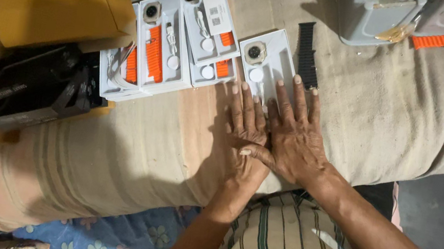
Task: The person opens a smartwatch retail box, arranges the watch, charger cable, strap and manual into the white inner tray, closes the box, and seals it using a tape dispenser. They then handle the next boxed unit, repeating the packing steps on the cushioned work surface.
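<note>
Both hands are lying flat, fingers spread and holding nothing, the left hand [246, 128] beside the right hand [292, 133], whose fingertips are pressing the near edge of a white tray [280, 62] (watch face inside), seemingly steadying it on the striped cloth [404, 113].

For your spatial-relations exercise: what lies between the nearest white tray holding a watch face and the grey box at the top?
In the head view, a black watch strap lies on the striped cloth between the white tray and the grey box.
</note>
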Demonstrator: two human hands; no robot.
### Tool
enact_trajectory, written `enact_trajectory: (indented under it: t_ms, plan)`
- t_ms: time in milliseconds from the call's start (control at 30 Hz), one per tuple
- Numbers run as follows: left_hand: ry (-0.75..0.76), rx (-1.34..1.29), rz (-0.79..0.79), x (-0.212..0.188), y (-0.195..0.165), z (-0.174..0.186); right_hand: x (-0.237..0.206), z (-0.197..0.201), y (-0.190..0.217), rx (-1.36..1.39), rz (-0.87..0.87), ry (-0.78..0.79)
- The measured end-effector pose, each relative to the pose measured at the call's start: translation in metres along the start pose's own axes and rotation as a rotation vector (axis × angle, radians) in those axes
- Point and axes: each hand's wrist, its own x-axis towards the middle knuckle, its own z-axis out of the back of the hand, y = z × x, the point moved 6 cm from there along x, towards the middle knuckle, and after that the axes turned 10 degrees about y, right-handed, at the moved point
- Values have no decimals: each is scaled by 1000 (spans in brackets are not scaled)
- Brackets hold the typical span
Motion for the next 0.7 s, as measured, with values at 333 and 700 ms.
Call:
enact_trajectory:
  t_ms: [333,700]
  plan:
    - [-21,29,-29,0,0,7,2,-1,2,-27,12,23]
    - [-37,-50,-28,-9,-2,4,4,7,4,42,77,-47]
